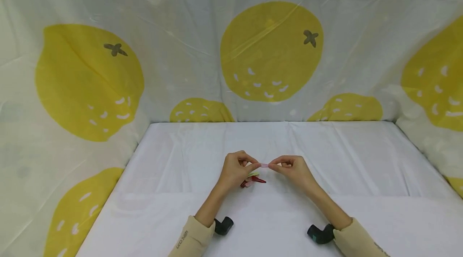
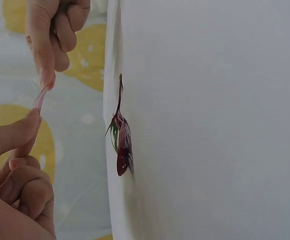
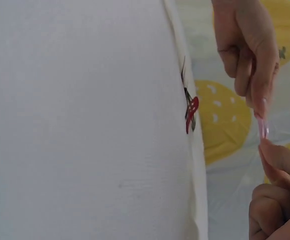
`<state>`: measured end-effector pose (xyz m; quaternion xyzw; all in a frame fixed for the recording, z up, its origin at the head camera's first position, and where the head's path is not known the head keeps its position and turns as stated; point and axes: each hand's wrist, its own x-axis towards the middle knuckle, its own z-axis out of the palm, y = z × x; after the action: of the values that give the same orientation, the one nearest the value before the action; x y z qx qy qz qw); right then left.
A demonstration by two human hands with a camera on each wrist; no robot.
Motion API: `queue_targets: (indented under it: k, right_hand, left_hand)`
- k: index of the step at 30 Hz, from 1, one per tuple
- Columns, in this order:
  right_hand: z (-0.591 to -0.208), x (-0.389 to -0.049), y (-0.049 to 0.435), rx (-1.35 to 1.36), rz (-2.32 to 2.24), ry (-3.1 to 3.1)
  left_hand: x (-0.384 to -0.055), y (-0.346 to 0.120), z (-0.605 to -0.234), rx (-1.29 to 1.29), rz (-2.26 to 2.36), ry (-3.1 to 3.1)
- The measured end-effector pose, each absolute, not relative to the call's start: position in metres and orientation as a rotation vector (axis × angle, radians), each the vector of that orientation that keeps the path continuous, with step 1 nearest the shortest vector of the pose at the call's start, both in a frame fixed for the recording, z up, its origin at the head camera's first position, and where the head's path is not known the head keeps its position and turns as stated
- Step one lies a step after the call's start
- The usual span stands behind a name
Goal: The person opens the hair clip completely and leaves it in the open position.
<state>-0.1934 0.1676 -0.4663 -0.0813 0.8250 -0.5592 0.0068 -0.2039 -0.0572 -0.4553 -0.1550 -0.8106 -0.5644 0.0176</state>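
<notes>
1. Thumb and finger of left hand (image 1: 233,172) pinch one end.
2. Slim, glossy, pale-pink hair clip (image 1: 264,165) is above white cloth-covered table (image 1: 271,225): probably light, springy, slippery, best held at ends.
3. Right hand (image 1: 294,168) pinches the other end.

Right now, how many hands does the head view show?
2: the left hand pinches one end of the pink item, and the right hand pinches its other end. No other hand shows.
</notes>
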Motion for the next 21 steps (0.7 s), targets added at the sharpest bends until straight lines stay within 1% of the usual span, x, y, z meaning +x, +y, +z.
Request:
queue_targets:
  k: [9,21]
  right_hand:
    - [-0.463,-0.187,0.157,-0.294,-1.845,2.713]
    - [-0.466,-0.185,0.154,-0.344,-1.912,2.782]
  left_hand:
    - [-0.203,-0.052,-0.453,-0.532,-1.705,-2.342]
    - [-0.205,-0.055,-0.455,-0.624,-1.659,-2.323]
